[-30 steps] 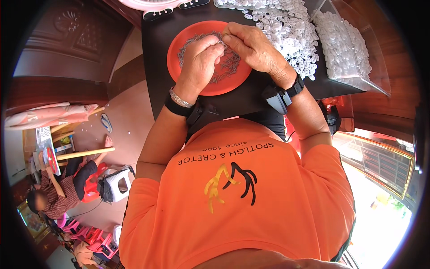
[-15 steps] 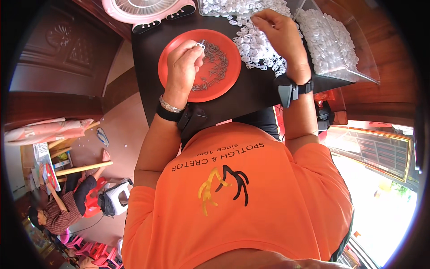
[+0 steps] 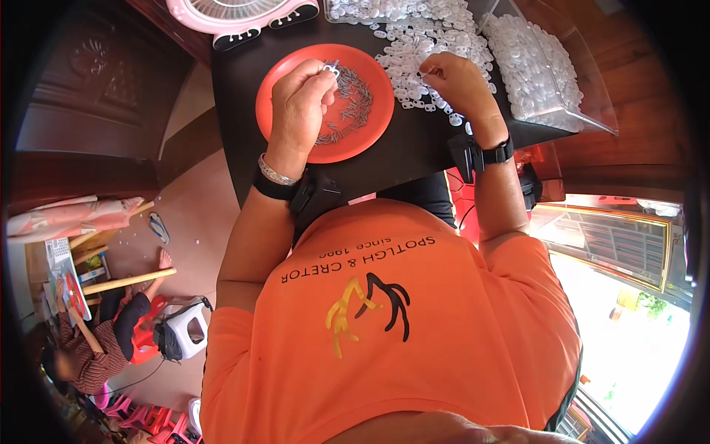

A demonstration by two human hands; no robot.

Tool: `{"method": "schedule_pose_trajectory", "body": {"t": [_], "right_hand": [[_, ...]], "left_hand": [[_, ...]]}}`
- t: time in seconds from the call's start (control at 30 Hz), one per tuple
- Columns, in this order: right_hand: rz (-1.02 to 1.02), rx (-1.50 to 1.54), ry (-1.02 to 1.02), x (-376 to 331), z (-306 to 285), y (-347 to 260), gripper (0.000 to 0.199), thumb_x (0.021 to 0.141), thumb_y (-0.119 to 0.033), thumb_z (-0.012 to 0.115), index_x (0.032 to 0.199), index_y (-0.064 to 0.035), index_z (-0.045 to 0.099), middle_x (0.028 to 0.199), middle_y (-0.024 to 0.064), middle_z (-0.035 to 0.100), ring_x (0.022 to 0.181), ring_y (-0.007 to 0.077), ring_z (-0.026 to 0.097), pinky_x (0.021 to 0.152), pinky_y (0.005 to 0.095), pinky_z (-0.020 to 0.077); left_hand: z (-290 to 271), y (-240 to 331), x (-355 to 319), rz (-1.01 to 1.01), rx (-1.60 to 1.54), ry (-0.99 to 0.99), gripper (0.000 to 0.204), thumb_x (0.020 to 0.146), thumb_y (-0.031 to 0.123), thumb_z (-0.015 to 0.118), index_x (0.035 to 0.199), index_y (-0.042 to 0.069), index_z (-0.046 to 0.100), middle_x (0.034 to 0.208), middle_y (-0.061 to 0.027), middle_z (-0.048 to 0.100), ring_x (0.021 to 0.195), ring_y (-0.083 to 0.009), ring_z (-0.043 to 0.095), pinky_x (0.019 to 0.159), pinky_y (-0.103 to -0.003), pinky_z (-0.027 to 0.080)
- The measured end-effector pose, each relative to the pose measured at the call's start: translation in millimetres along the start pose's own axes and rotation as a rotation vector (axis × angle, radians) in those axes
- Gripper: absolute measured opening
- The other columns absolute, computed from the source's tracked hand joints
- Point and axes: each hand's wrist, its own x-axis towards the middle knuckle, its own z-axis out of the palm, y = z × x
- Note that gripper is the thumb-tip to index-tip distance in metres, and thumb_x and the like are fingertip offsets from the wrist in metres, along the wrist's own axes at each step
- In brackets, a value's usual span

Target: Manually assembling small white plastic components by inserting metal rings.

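Note:
My left hand [image 3: 299,103] is closed above a round red plate [image 3: 270,103] and pinches a small white plastic piece [image 3: 332,70] with holes. Thin grey metal pins [image 3: 355,103] lie scattered in the plate under that hand. To the right, my right hand [image 3: 466,89] is above a spread of small white oval pieces [image 3: 403,70] on the black tabletop. Its thumb and fingers are pinched together, and whatever may be between them is too small to make out.
At the right, a clear bin [image 3: 532,70] is heaped with white pieces; another heap [image 3: 399,10] is at the back. A pink fan [image 3: 237,18] stands at the far left of the black table [image 3: 244,126]. Another person [image 3: 96,348] sits in the lower left.
My right hand has come down and nearer, its fingers now lower over the white pieces. My left hand keeps its pinch above the plate. The whole view has shifted slightly.

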Motion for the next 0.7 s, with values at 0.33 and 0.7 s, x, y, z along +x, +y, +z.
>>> {"method": "schedule_pose_trajectory", "body": {"t": [0.33, 0.7], "right_hand": [[0.073, 0.859, -0.109, 25, -13, -26, 0.023, 0.085, -0.011, 0.060, 0.105, -0.0015, 0.063, 0.085, 0.0012, 0.063, 0.078, 0.0103, 0.060, 0.075, 0.0234, 0.0477], [-0.044, 1.244, -0.279, 58, 20, -99, 0.018, 0.086, -0.007, 0.060, 0.102, 0.0011, 0.062, 0.088, 0.0062, 0.064, 0.076, 0.0123, 0.062, 0.073, 0.0237, 0.0511]], "left_hand": [[-5, 6, -2, -0.020, -0.041, -0.062, 0.021, 0.085, 0.018, 0.050, 0.070, 0.004, 0.056, 0.064, -0.0013, 0.055, 0.055, -0.0065, 0.048, 0.049, -0.020, 0.035], [-13, 2, 3, 0.080, -0.349, -0.045, 0.022, 0.088, 0.020, 0.043, 0.077, 0.003, 0.051, 0.076, -0.0134, 0.061, 0.064, -0.0168, 0.055, 0.056, -0.024, 0.040]]}}
